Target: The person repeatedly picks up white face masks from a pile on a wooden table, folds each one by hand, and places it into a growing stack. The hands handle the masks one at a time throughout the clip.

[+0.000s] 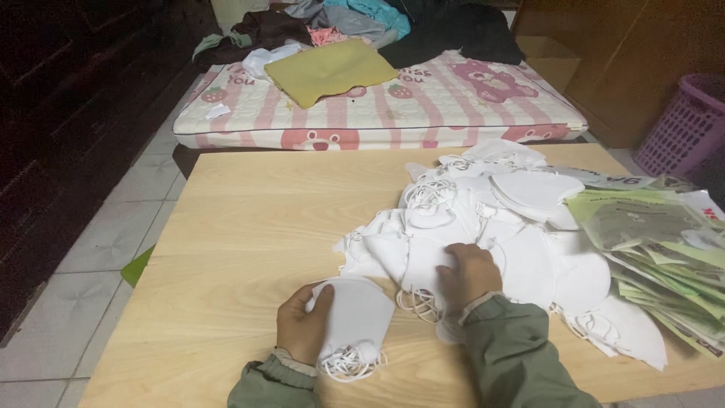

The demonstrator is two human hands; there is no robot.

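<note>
**White face masks sorted by hand on a wooden table**

A fanned stack of flat green-and-clear plastic packets (649, 249) lies along the right edge of the wooden table (249, 242), overlapping like roof tiles, just beside a heap of loose white masks (513, 227). A purple slatted laundry basket (683, 125) stands on the floor further right; its contents cannot be seen. The left hand (302, 321) pinches a single folded white mask (355, 313) at the near edge of the table, thumb on top, its ear loops bunched below. The right hand (470, 273) rests on the heap, fingers curled and pressed together. Beyond the table, a pink-striped mattress (423, 106) carries a yellow cloth (328, 69) and piled clothes (355, 19).
</note>
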